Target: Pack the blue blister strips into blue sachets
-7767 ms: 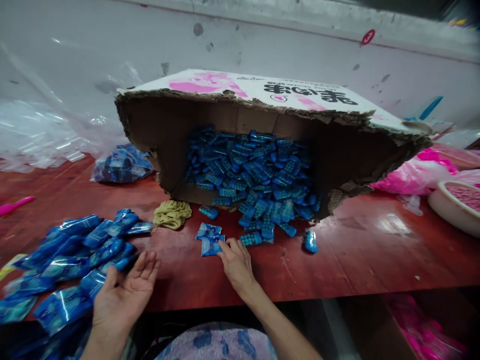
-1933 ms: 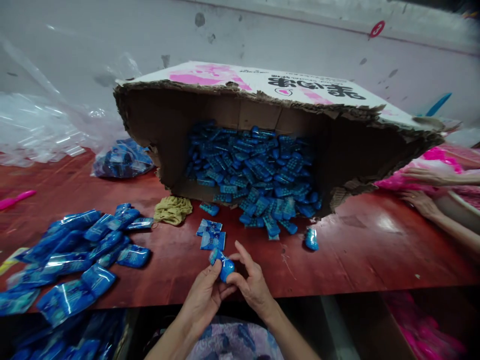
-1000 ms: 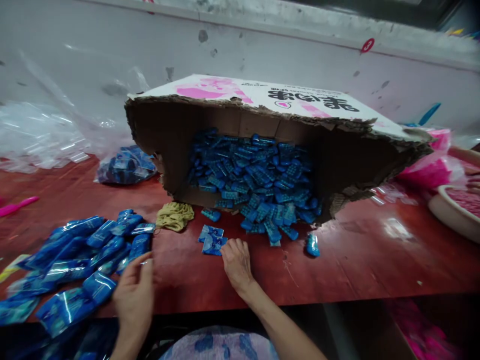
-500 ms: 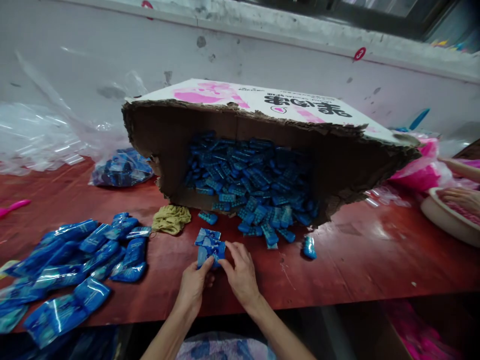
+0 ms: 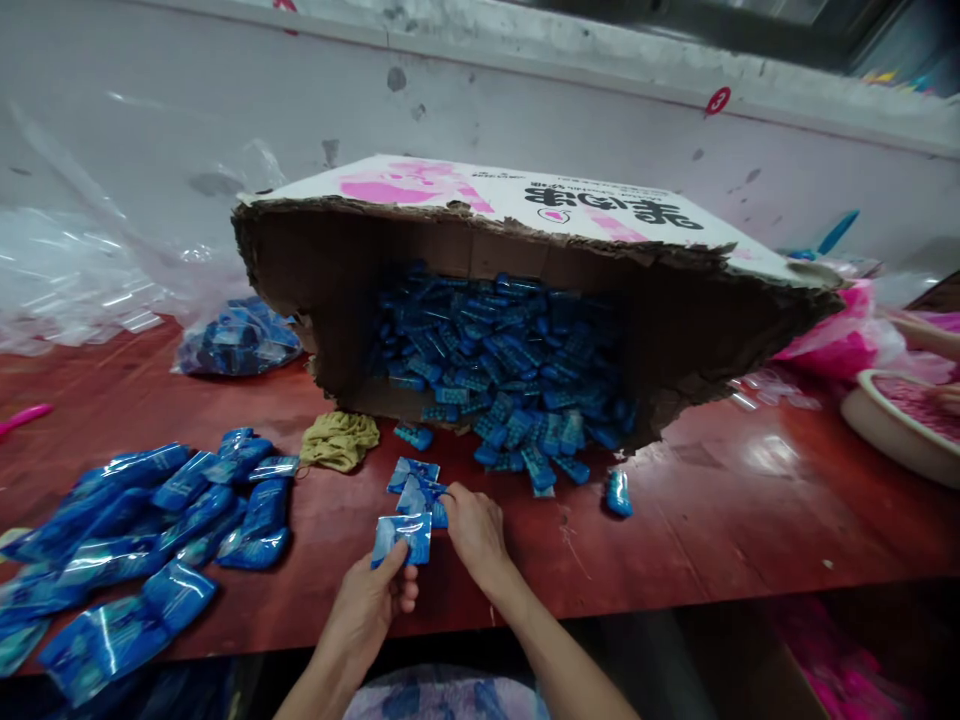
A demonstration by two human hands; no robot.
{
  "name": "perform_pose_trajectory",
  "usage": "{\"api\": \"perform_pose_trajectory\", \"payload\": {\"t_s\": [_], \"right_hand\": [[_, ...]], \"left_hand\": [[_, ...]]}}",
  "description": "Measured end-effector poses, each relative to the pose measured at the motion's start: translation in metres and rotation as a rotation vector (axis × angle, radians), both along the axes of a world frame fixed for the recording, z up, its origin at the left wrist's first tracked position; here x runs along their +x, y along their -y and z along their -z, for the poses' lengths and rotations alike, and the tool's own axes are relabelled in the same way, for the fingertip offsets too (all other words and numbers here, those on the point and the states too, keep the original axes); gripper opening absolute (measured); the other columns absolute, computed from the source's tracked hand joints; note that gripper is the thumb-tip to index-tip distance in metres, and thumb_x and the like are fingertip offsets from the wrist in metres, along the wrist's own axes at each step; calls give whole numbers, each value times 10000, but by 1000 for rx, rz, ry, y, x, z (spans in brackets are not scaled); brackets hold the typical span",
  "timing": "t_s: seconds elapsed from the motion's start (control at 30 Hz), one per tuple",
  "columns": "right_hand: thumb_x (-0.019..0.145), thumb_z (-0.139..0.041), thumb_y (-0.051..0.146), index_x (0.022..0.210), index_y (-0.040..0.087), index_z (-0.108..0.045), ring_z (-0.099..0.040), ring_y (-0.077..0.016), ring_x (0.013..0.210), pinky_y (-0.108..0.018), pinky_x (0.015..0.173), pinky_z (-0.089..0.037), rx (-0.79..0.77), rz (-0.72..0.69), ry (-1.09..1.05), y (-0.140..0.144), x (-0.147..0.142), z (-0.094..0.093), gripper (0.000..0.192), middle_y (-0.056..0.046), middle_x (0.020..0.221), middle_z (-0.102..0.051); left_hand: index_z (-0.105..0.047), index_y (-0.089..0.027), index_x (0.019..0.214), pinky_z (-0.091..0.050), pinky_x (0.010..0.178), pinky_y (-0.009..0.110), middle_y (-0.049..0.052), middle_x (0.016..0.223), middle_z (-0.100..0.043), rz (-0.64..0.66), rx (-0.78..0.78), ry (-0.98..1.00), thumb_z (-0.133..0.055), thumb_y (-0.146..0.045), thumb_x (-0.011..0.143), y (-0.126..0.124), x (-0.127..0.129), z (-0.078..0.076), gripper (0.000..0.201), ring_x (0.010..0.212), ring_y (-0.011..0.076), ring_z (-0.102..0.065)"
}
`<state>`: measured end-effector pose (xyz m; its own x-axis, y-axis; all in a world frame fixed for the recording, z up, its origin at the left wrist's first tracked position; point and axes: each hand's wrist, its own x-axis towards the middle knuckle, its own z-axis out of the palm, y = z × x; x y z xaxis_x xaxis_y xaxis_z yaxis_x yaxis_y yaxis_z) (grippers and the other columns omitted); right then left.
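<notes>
My left hand (image 5: 371,607) pinches a flat empty blue plastic bag (image 5: 403,535) just above the table's near edge. My right hand (image 5: 472,533) rests its fingertips on the small stack of flat blue bags (image 5: 414,485) lying on the red table (image 5: 720,520). Behind them a torn cardboard box (image 5: 525,215) lies on its side. Several small blue studded pieces (image 5: 510,370) spill from its open mouth. Filled blue packets (image 5: 142,530) lie heaped at the left.
A yellow-green cloth (image 5: 339,440) lies by the box's left corner. A clear bag of blue pieces (image 5: 236,338) and clear plastic sheeting (image 5: 67,290) sit at back left. At right stand a pink bag (image 5: 847,335) and a white bowl (image 5: 892,430), with another person's arm (image 5: 926,335).
My left hand has lifted one flat blue bag off the stack and drawn it toward me. My right hand stays on the stack. The filled packet was put on the left heap earlier.
</notes>
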<state>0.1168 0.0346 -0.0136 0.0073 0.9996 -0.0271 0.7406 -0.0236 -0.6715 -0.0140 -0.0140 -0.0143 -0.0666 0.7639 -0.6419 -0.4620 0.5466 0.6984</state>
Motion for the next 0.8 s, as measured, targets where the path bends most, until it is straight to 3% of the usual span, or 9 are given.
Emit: {"api": "perform_pose_trajectory", "payload": {"t_s": [0.07,0.13,0.23,0.33,0.4,0.47,0.6,0.8], "right_hand": [[794,-510,247,943,235,-628,-614,-214,788,-284,678,-399,-11,-61,27,2,-1,-5,190,-59,823,-669],[788,-519,250,1127,234,-549,-598,-235,872,-309,715,-409,-8,-92,69,7,1,-12,341,-91,981,-635],[824,-459,271,1249,178,-449,-560,-263,963,-340,748,-417,44,5,83,14,7,-20,435,-154,1135,-546],[819,-470,317,1123,163,-550,-588,-186,798,-263,675,-437,45,43,-199,17,12,-17,350,-93,967,-613],[801,-488,318,893,160,-628,-547,-123,597,-204,553,-414,-28,-3,-414,17,13,-11,231,-13,723,-616],[799,-478,301,687,159,-600,-479,-95,499,-182,479,-364,-69,-2,-500,18,11,-4,219,34,564,-545],[825,-431,296,643,190,-518,-462,-103,498,-188,463,-339,-2,109,-450,24,7,4,228,49,524,-486],[858,-365,285,711,218,-483,-550,-153,595,-233,560,-399,185,195,-186,31,6,14,201,-7,639,-572]], "left_hand": [[-556,-127,628,-357,338,192,-9,448,-570,6,13,21,-773,-337,471,4,-3,-5,340,368,87,-482],[-563,-125,624,-351,342,191,-9,463,-576,1,43,33,-770,-343,472,5,-2,-8,338,374,84,-481],[-555,-128,606,-342,337,191,-12,455,-574,-38,83,20,-769,-350,462,-2,6,-7,340,364,82,-477],[-552,-126,596,-334,325,194,-21,424,-555,-57,111,6,-771,-340,441,-10,18,0,344,342,85,-467],[-551,-124,591,-333,318,198,-25,405,-543,-58,119,-13,-765,-340,441,-14,26,5,338,331,89,-464],[-553,-125,593,-342,319,204,-27,397,-540,-75,123,-60,-754,-342,452,-16,35,9,328,327,97,-470],[-582,-130,631,-374,346,224,-31,407,-549,-81,136,-136,-735,-352,472,-20,47,16,314,339,112,-485],[-618,-133,647,-413,418,227,-19,481,-589,-58,180,-210,-718,-381,496,-21,58,18,308,441,129,-538]]}}
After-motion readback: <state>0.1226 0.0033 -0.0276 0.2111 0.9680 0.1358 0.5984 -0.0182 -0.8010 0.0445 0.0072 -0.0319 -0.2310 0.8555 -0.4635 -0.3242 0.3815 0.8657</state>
